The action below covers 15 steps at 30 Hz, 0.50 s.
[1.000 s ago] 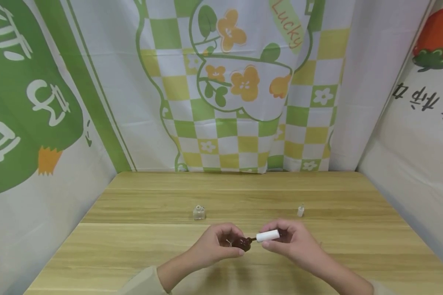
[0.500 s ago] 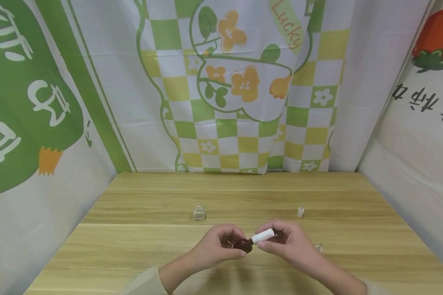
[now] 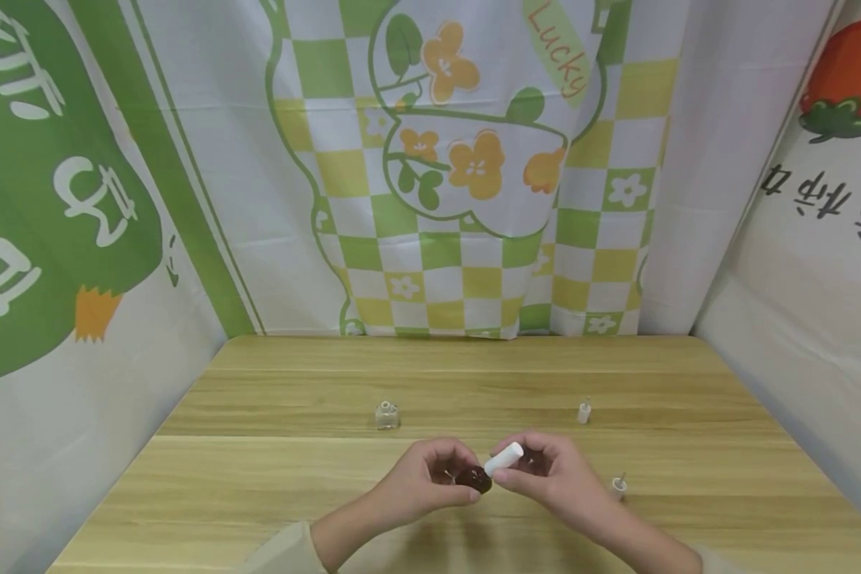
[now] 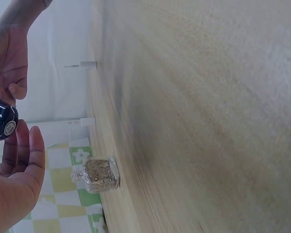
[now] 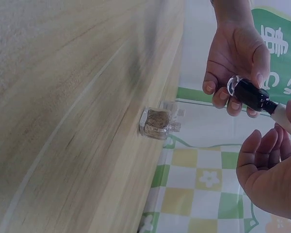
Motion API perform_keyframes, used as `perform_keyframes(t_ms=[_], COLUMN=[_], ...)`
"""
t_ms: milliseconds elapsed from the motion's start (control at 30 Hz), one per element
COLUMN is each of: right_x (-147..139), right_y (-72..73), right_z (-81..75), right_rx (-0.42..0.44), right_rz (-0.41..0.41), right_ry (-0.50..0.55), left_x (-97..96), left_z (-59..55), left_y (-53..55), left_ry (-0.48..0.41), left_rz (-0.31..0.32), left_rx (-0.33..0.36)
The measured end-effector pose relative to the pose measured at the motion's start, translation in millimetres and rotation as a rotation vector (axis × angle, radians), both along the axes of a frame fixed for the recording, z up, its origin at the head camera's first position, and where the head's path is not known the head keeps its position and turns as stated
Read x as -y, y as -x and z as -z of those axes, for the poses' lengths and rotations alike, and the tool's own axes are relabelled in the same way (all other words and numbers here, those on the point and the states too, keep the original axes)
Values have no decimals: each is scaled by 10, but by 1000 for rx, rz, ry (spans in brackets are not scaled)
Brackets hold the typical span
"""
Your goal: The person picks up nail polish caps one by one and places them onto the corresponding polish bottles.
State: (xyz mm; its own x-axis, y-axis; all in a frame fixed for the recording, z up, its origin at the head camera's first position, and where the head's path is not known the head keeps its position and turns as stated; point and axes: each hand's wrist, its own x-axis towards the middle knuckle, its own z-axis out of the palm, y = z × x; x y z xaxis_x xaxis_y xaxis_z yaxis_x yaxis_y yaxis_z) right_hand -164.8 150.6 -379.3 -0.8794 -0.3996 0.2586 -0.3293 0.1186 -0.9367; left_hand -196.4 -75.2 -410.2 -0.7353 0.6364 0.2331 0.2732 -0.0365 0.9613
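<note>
My left hand (image 3: 426,482) grips a small nail polish bottle (image 5: 250,94), filled with dark polish. The bottle is tilted, its neck toward my right hand (image 3: 545,470). Between right thumb and fingers is a white nail polish cap (image 3: 505,459), its lower end right at the bottle's neck. The left wrist view shows the round label on the base of the dark bottle (image 4: 4,121), while the cap is hidden there. Both hands are held above the wooden table (image 3: 294,470).
A clear glass bottle (image 3: 387,415) with glittery contents stands uncapped on the table, beyond my left hand. One white brush cap (image 3: 584,413) stands brush-up farther back on the right. Another white brush cap (image 3: 619,486) stands beside my right wrist. Printed curtains enclose the table.
The right hand has moved left, bringing the white cap onto the dark bottle's neck; the brush stem seen earlier is now hidden. The cap tilts more steeply. The near-right brush cap has come into view.
</note>
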Motion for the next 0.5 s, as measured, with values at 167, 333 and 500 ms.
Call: perform_keyframes(t_ms=[167,333,500], right_x=[15,29,46], right_y=[5,9,9], right_z=[22,37,63], right_rx=[-27,-40,-19], right_rz=[5,8,8], right_ry=[1,1,17], left_x=[-5,-12,-22], left_z=[6,17,26], left_y=[-5,-10,-13], left_ry=[0,0,2], left_rz=[-4,-18,-27], left_rx=[-10,-10,-10])
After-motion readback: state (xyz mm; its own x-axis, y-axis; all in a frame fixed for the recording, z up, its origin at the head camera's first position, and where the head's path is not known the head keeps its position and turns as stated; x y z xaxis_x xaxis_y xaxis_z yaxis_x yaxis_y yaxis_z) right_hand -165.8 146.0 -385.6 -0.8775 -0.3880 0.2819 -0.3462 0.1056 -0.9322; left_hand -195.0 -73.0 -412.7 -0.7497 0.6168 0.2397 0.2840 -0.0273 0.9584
